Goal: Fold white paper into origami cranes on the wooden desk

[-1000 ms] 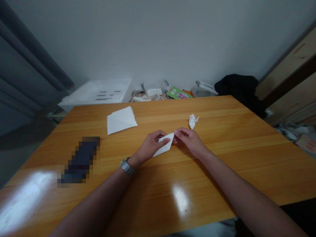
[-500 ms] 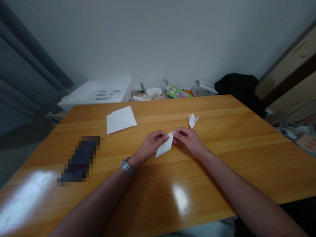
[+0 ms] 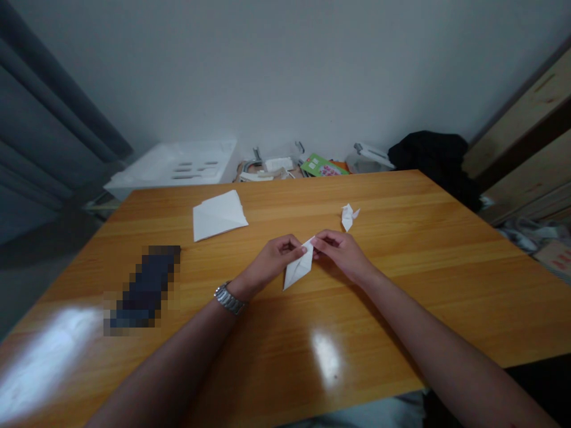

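Observation:
A small piece of folded white paper [image 3: 298,270] is held between my two hands, just above the wooden table. Its long pointed end slants down toward me. My left hand [image 3: 279,261] pinches the paper's left side with the thumb on top. At the upper right corner, the thumb and fingers of my right hand [image 3: 341,252] close on the paper's edge. Fingers partly hide the upper fold. Beyond my right hand lies a small white origami figure [image 3: 348,217] with pointed tips.
A stack of white paper sheets [image 3: 219,217] lies at the back left of the wooden table [image 3: 401,309]. A dark pixelated object [image 3: 147,285] is at the left. Behind the far edge are a white tray [image 3: 178,163], a green booklet [image 3: 322,165] and black cloth [image 3: 430,157].
The folded paper has tilted slightly, its lower point shifting a little right and toward me. Both hands keep their hold in nearly the same place.

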Demonstrator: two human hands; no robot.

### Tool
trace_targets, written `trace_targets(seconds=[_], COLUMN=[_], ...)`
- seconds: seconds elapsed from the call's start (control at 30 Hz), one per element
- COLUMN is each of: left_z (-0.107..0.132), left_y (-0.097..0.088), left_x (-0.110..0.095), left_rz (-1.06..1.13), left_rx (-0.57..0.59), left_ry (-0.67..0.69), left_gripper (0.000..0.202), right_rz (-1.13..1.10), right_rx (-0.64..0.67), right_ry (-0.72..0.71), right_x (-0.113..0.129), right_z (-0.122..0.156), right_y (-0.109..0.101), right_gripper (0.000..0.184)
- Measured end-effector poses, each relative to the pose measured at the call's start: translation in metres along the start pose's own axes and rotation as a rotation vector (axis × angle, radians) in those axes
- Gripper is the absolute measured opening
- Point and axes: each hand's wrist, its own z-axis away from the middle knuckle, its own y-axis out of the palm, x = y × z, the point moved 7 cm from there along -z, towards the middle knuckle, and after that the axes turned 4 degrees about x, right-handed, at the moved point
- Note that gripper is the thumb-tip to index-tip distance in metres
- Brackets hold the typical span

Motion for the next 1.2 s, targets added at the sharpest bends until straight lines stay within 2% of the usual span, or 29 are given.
trace_targets(seconds=[0.27,0.53,0.8,1.03,1.2], left_z=[0.001,0.001,-0.002,-0.002,-0.003], left_y=[0.002,0.005,0.002,-0.004,-0.006], left_x=[0.0,-0.002,-0.003,-0.002,-0.003], left_rz=[-0.015,-0.024,-0.132,-0.22,-0.238], left_rx=[0.006,0.035,-0.013,0.013,-0.005], left_ry=[-0.027,-0.021,-0.019,-0.008,-0.029], left_gripper=[0.037,0.034,0.033,0.031,0.034], right_rz=[0.074,0.09,0.041,0.048,0.101], right_rx=[-0.007,-0.015,-0.051,0.058,0.035], right_ry=[0.003,-0.022,-0.009,0.029,-0.024], right_x=[0.003,0.001,0.0,-0.006,-0.005], right_z=[-0.001,0.0,-0.001,-0.001,-0.003], right_y=[-0.001,-0.001,0.0,0.007,0.002], right_gripper=[0.034,0.03,0.032,0.034,0.034])
